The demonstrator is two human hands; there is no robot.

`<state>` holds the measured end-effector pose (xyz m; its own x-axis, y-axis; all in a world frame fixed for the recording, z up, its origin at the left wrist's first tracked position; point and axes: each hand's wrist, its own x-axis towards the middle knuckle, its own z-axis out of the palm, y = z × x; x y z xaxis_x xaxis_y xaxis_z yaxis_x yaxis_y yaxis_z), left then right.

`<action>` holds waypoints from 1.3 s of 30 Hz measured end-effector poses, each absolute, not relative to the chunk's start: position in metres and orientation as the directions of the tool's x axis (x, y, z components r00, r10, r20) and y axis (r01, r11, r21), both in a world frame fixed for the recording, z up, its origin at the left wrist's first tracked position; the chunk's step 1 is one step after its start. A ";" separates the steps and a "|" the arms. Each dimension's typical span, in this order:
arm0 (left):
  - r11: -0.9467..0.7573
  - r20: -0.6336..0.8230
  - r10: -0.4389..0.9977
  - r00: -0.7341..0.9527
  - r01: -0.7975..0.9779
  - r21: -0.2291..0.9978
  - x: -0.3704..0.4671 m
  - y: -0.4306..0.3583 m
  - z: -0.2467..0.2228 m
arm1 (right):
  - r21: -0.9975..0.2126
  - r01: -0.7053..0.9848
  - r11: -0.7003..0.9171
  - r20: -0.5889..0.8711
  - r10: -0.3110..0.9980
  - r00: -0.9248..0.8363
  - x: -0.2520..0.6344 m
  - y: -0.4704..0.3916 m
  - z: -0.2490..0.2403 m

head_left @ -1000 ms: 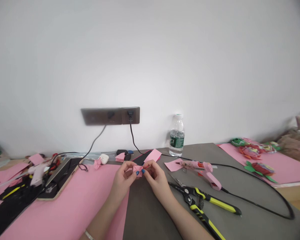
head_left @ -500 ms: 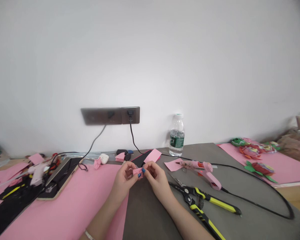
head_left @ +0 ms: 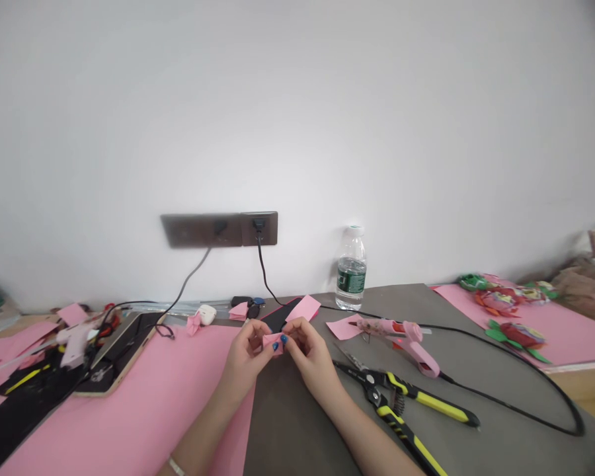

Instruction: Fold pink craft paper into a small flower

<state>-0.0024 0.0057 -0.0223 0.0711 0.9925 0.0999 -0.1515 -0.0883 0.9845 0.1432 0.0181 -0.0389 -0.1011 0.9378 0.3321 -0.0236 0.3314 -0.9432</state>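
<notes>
Between my two hands is a small folded piece of pink paper (head_left: pixel 273 341). My left hand (head_left: pixel 246 354) pinches its left side, thumb in front and fingers behind. My right hand (head_left: pixel 309 350) grips the right side the same way, the two thumbs nearly meeting. Much of the paper is covered by the fingers. Just behind the hands lies a pink paper rectangle (head_left: pixel 303 309). A second pink rectangle (head_left: pixel 344 327) rests to the right, partly under the nozzle of a pink glue gun (head_left: pixel 416 350). Wire strippers (head_left: pixel 377 390) with yellow and black handles lie beside my right forearm.
A water bottle (head_left: pixel 351 271) stands by the wall. On the left are a large pink sheet (head_left: pixel 178 396), a phone (head_left: pixel 121 354), another glue gun (head_left: pixel 75 345) and a white case (head_left: pixel 207 315). Paper flowers (head_left: pixel 518 334) lie at right. A black cord (head_left: pixel 535 367) loops across the grey surface.
The pink paper has tilted slightly, so a little more of its front face shows between the thumbs. Both hands stay nearly in place.
</notes>
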 end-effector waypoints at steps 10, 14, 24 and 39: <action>-0.072 0.084 0.995 0.059 -0.187 0.980 -0.002 0.006 -0.019 | -0.950 -0.022 0.312 0.312 0.947 -0.077 0.145 0.020 -0.037; -0.055 0.071 0.994 0.082 -0.184 0.981 -0.001 0.004 -0.017 | -0.953 -0.044 0.299 0.302 0.951 -0.072 0.147 0.022 -0.038; -0.115 0.128 0.988 0.083 -0.148 0.982 -0.001 0.005 -0.023 | -0.948 -0.092 0.304 0.313 0.943 -0.110 0.145 0.021 -0.036; -0.097 0.102 0.995 0.022 -0.171 0.980 -0.003 0.007 -0.026 | -0.893 0.124 0.433 0.429 0.901 -0.062 0.148 0.018 -0.033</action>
